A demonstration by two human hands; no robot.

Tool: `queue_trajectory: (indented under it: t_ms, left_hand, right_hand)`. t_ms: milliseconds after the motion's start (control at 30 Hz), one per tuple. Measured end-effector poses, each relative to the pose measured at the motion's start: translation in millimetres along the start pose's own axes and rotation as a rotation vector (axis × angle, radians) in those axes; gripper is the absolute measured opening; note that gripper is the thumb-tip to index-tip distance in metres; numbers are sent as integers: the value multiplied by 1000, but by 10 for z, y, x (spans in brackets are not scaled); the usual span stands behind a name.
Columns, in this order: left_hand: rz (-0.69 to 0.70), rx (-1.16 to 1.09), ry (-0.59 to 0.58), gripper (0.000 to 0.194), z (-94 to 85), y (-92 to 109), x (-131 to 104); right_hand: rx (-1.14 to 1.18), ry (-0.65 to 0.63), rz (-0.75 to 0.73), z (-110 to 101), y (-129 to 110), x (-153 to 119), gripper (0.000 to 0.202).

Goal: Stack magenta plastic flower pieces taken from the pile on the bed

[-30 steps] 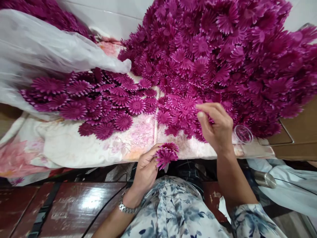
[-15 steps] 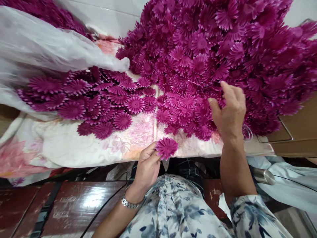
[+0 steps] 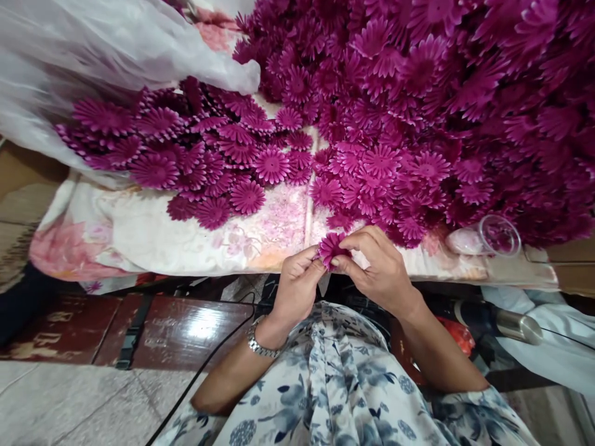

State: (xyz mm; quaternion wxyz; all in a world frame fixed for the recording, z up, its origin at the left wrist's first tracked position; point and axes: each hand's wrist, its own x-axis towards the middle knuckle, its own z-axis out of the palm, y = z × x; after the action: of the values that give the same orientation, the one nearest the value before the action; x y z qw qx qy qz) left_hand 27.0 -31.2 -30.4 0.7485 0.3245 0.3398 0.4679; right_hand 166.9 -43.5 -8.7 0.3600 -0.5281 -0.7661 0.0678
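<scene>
A magenta artificial flower (image 3: 331, 249) is between my two hands at the table's front edge. My left hand (image 3: 300, 288) pinches its left side between thumb and fingers. My right hand (image 3: 379, 269) closes thumb and fingertips on its right side; whether a second piece is in that pinch is too small to tell. Behind the hands, a large heap of magenta flower pieces (image 3: 381, 161) covers the right of the table. A smaller group of flowers (image 3: 209, 155) lies to the left on the floral cloth (image 3: 139, 232).
A clear plastic cup (image 3: 499, 235) lies on its side at the right near the front edge. Translucent plastic sheeting (image 3: 116, 56) hangs over the left flowers. A metal-ended bottle (image 3: 518, 326) and white fabric (image 3: 558, 347) are at the lower right.
My right hand has moved from the heap down and left to the flower and closed on it. The view has shifted, and the plastic cup now shows more fully.
</scene>
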Motion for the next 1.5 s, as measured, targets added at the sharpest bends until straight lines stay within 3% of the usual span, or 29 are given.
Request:
queue_trajectory:
  t_ms: [167, 333, 400, 500, 600, 700, 800, 867, 1133, 1200, 1367, 1433, 1500]
  left_hand:
    - [51, 189, 27, 21, -59, -88, -38]
    - [15, 172, -1, 22, -104, -92, -38]
    - [7, 131, -17, 20, -106, -59, -28]
    - [-41, 20, 12, 20, -67, 15, -13]
    - [-115, -86, 57, 21, -15, 78, -6]
    - [-164, -146, 77, 21, 2, 103, -5]
    - [-170, -165, 78, 21, -6, 105, -6]
    - [-176, -150, 67, 22, -9, 102, -9]
    - [-130, -87, 44, 18, -9, 51, -30]
    - [-99, -75, 56, 20, -19, 49, -29]
    - [-152, -111, 81, 23, -31, 99, -34]
    - [-179, -146, 85, 24, -30, 114, -36]
    - [-186, -174, 84, 22, -32, 116, -37]
  right_hand:
    - [15, -21, 42, -37, -18, -1, 7]
    - [31, -16, 84, -57, -2, -21, 9]
    - [-81, 98, 74, -141, 121, 47, 9]
    - [-377, 387, 37, -373, 390, 272, 12]
    - [-570, 385, 83, -564, 529, 483, 18]
    - [-464, 268, -48, -498, 394, 472, 22]
    - [-114, -87, -172, -239, 161, 282, 10]
    - [-31, -158, -149, -91, 71, 168, 7]
    - [6, -113, -82, -9, 33, 74, 11]
    - [-61, -51, -72, -48, 68, 108, 10]
    - [-491, 363, -34, -413, 413, 472, 15]
    - [-606, 369, 37, -552, 519, 616, 17]
    - [-589, 296, 6, -570, 508, 656, 24]
